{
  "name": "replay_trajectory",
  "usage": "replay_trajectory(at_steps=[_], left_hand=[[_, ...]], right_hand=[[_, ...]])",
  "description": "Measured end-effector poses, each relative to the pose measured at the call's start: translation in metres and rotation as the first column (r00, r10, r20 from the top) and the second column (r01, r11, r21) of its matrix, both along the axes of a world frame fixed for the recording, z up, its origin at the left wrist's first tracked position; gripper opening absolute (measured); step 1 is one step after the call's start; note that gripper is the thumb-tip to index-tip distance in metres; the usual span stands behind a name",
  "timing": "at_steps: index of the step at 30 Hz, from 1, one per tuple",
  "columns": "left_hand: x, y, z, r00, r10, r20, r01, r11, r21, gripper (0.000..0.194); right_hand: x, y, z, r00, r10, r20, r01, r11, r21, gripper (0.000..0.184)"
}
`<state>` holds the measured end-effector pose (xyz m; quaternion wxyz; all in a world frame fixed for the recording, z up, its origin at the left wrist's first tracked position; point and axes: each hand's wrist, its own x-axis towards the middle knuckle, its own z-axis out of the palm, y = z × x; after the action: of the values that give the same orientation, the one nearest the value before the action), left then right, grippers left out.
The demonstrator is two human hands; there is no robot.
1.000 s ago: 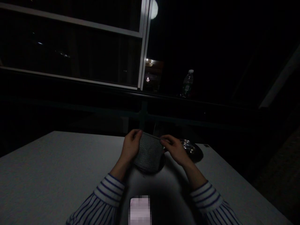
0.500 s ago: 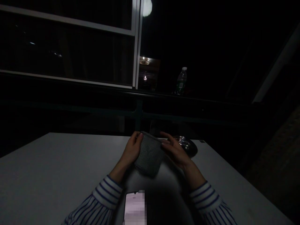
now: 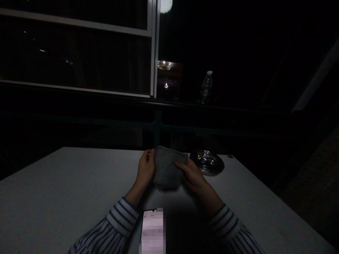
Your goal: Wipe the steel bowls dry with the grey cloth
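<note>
- Pink-lit, the screen of a phone (image 3: 153, 233) lay nearest, its details blocked out by coarse squares and its lower end cut off by the view's bottom edge.
- Striped sleeves (image 3: 122, 217) covered both forearms; dark shadow between them hid much of the tabletop there.
- The left hand (image 3: 146, 169) gripped the left edge of a grey cloth (image 3: 168, 167), fingers curled in against the thumb.
- The right hand (image 3: 194, 176) pinched the cloth's right side, thumb across its front, the other fingers partly hidden behind.
- The cloth was held up between the hands, above the table; its knit-like texture was dim, and whether it was folded could not be told.
- A shiny metal dish (image 3: 208, 163) sat just beyond the right hand; glare made any contents impossible to make out.
- The pale table (image 3: 79, 183) ended at a far edge, with a small dark patch near its far right corner.
- Beyond stood a clear bottle (image 3: 206, 88), white-capped and green-labelled, its fill level unreadable.
- A pale window frame (image 3: 154, 53) and a round light (image 3: 166, 5), cut off at the top, showed against the dark room.
</note>
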<state>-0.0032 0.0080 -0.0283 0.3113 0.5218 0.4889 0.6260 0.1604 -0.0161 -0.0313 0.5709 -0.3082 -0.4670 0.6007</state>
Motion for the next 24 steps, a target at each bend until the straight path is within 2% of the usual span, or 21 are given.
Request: replay_trajectory(at_steps=[1,3,5,9,12,14,17,20,22,24], left_hand=[[-0.007,0.001,-0.003,1.000,0.017,-0.010,-0.017,0.999,-0.041,0.028],[-0.025,0.002,-0.013,0.998,0.050,0.024,-0.044,0.977,-0.209,0.027],[-0.040,0.001,-0.026,0.997,0.073,0.036,-0.059,0.953,-0.296,0.025],[-0.045,-0.006,-0.052,0.991,-0.047,0.123,0.096,0.894,-0.437,0.031],[-0.031,-0.008,-0.066,0.975,-0.116,0.192,0.194,0.864,-0.464,0.033],[-0.024,-0.008,-0.071,0.965,-0.135,0.224,0.226,0.860,-0.458,0.033],[-0.020,-0.008,-0.075,0.954,-0.135,0.267,0.245,0.865,-0.437,0.040],[-0.022,-0.013,-0.074,0.941,-0.136,0.310,0.261,0.875,-0.408,0.053],[-0.024,-0.019,-0.072,0.931,-0.157,0.329,0.286,0.875,-0.392,0.059],[-0.026,-0.024,-0.070,0.919,-0.193,0.344,0.326,0.864,-0.385,0.062]], right_hand=[[0.002,0.000,-0.001,0.998,-0.057,-0.013,0.056,0.998,-0.027,0.030],[0.011,0.001,-0.001,0.982,-0.183,-0.041,0.179,0.981,-0.078,0.029],[0.023,0.003,-0.001,0.956,-0.292,-0.042,0.286,0.953,-0.103,0.030],[0.039,0.007,-0.010,0.895,-0.436,0.091,0.441,0.897,-0.036,0.033],[0.041,0.007,-0.021,0.818,-0.525,0.235,0.526,0.848,0.062,0.035],[0.040,0.007,-0.027,0.787,-0.556,0.267,0.550,0.828,0.104,0.036],[0.040,0.006,-0.031,0.754,-0.591,0.288,0.586,0.803,0.112,0.037],[0.040,0.000,-0.028,0.700,-0.629,0.339,0.618,0.771,0.155,0.035],[0.040,-0.007,-0.025,0.613,-0.685,0.394,0.630,0.725,0.279,0.033],[0.039,-0.013,-0.027,0.487,-0.745,0.455,0.555,0.667,0.498,0.031]])
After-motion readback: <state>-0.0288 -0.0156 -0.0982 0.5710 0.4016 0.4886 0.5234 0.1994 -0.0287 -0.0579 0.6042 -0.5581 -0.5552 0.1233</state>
